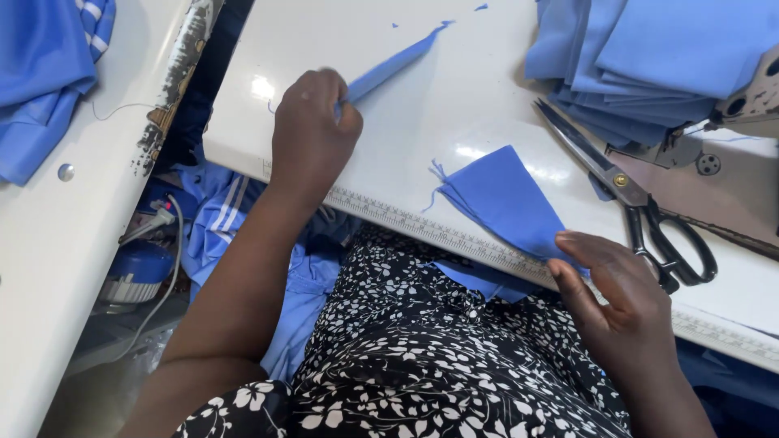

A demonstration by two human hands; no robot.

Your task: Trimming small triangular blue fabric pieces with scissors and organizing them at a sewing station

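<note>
My left hand [312, 134] pinches the end of a narrow folded blue fabric strip [398, 61] that lies across the white table [438, 122], pointing up and right. My right hand [621, 296] holds the lower corner of a flat blue fabric piece [507, 199] with frayed threads, resting at the table's front edge over a printed ruler strip [422, 227]. Black-handled scissors [641, 203] lie shut on the table just right of that piece.
A stack of folded blue fabric [649, 57] sits at the back right beside a sewing machine part [751, 101]. More blue cloth [40, 73] lies on a second white surface at left. Blue garments and a cable [174, 243] hang in the gap below.
</note>
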